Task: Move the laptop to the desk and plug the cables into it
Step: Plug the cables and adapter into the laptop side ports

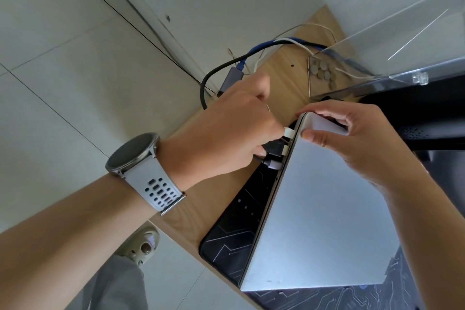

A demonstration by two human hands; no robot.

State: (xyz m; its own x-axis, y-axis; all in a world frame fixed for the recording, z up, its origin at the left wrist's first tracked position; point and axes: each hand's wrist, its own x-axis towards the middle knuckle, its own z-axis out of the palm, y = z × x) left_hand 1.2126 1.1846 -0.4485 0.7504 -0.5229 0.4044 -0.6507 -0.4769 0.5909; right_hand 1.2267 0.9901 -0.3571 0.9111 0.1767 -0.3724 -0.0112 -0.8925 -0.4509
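A: Laptop already flat on the desk, on the dark mat. Left hand at 9 o'clock of its edge, fingers pinched round the white plug. Right hand at 12, thumb and fingers clamped over the corner.

B: Better to line up square with the port, push straight, no wiggling. Smooth silver lid, thin slippery edge, so worth bracing firmly. Braided black cable looks stiff.
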